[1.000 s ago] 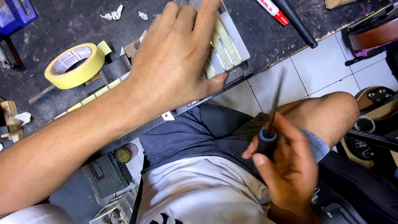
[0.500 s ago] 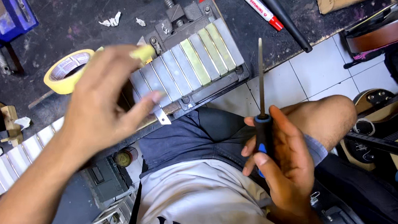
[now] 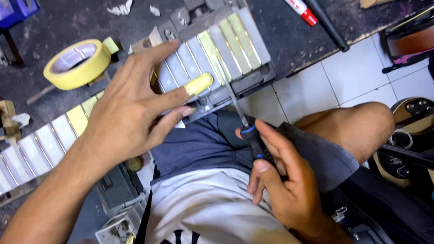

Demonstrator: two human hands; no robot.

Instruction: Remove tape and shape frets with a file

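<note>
Clenched round a black-and-blue-handled file (image 3: 249,135), the right hand (image 3: 285,184) aims its blade toward 12 o'clock at the taped guitar fretboard (image 3: 211,54) — left hand (image 3: 132,113) spread flat there, gripping nothing — tape roll (image 3: 73,64) beyond at 11.

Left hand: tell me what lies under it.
The left hand rests on a long taped guitar neck, with yellow masking tape on one fingertip. The frets directly beneath the palm are covered and cannot be seen.
</note>
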